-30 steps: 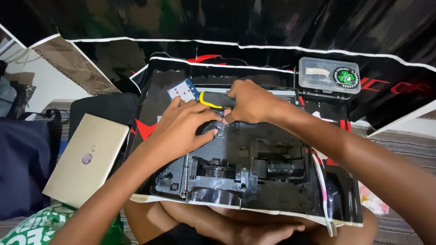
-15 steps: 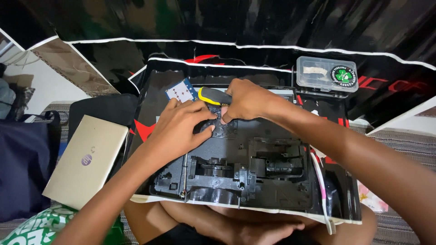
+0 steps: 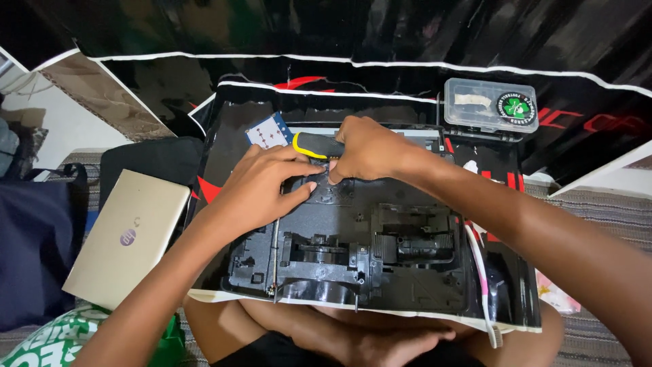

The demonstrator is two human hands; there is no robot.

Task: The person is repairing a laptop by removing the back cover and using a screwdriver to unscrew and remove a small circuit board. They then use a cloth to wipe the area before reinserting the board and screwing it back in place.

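Note:
A black plastic device chassis lies open on a dark sheet over my lap. My right hand grips a screwdriver with a black and yellow handle, its tip down on the chassis top. My left hand rests flat on the chassis beside it, fingertips touching the spot under the screwdriver. A small blue circuit board lies just behind my left hand.
A clear plastic box with a green round sticker stands at the back right. A gold closed laptop lies at the left, by a dark blue bag. A pink and white toothbrush runs along the chassis's right side.
Both hands stayed on the same spot of the chassis; the fingers shifted slightly around the screwdriver. The view drifted a little.

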